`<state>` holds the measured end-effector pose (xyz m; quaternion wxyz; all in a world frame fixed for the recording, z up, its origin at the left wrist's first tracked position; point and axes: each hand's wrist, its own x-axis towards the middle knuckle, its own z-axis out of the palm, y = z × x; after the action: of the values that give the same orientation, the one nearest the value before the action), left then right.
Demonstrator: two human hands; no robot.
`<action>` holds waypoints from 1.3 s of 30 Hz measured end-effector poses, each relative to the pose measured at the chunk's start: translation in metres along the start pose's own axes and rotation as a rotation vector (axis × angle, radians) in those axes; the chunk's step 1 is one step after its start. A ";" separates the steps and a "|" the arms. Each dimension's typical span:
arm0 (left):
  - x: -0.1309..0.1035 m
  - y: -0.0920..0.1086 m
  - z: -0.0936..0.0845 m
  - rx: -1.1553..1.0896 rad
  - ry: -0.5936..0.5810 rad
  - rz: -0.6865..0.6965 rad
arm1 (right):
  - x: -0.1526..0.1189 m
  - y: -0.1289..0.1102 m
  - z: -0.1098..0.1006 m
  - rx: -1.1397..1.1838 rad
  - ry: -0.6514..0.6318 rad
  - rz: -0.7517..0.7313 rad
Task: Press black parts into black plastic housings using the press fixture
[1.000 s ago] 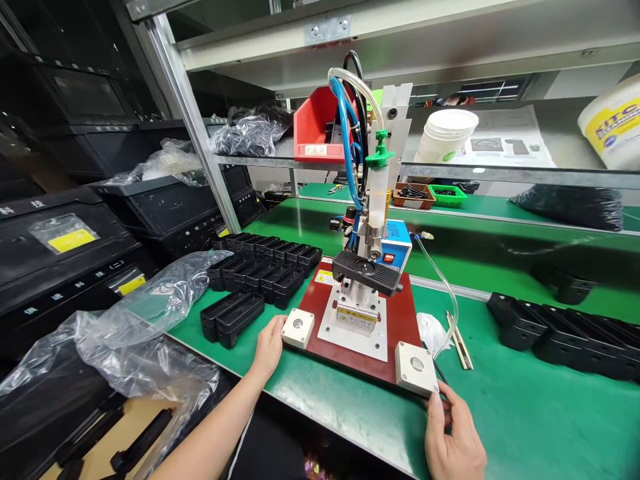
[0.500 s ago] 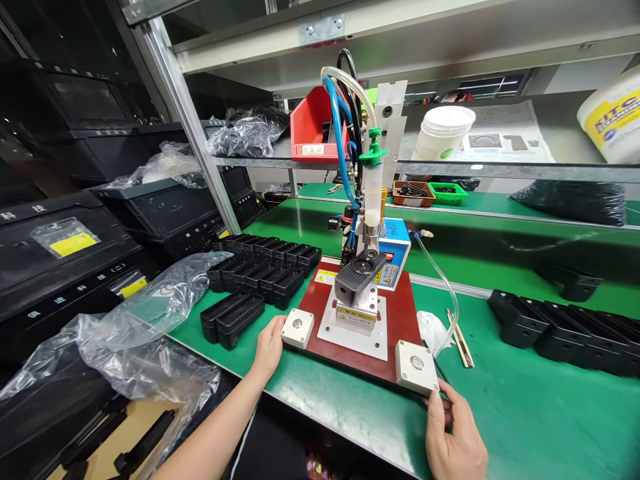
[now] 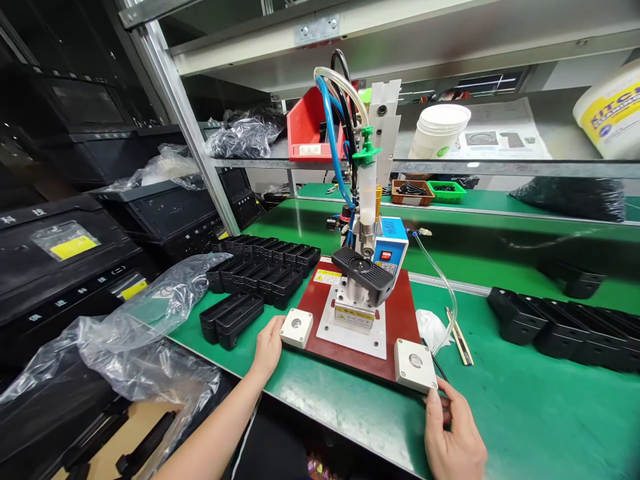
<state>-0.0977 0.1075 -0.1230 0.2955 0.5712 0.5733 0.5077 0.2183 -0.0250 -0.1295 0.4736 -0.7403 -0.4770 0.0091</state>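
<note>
My left hand [image 3: 269, 345] is closed on the outer edge of the left white button box [image 3: 297, 329], its fingertips partly hidden. My right hand [image 3: 456, 430] pinches the near corner of the right white button box [image 3: 416, 365], with its fingers curled behind. Both boxes sit at the front corners of a dark red base plate [image 3: 340, 358]. On the plate stands a dispensing machine with an upright syringe [image 3: 368, 193] topped in green. Below the syringe, a black ribbed housing [image 3: 364, 275] with a round ring rests on the fixture, lying crosswise.
Rows of black housings [image 3: 260, 270] stand at the left, with more black housings [image 3: 565, 330] at the right. Clear plastic film [image 3: 120, 340] hangs over the left table edge. Tweezers [image 3: 460, 340] and a white tissue [image 3: 433, 328] lie beside the plate.
The black housing under the syringe has turned, its near end swinging from front left to front right. Both hands have stayed at the button boxes. The view has shifted slightly.
</note>
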 end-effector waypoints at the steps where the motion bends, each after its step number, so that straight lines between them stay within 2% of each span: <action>1: 0.000 0.000 0.000 0.001 0.000 0.000 | 0.000 0.000 0.000 0.000 0.001 0.003; 39: 0.001 0.003 0.000 -0.003 0.008 -0.007 | -0.001 0.001 0.001 0.023 0.028 -0.075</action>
<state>-0.0963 0.1076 -0.1203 0.2957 0.5667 0.5755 0.5101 0.2180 -0.0247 -0.1310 0.4889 -0.7163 -0.4977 -0.0135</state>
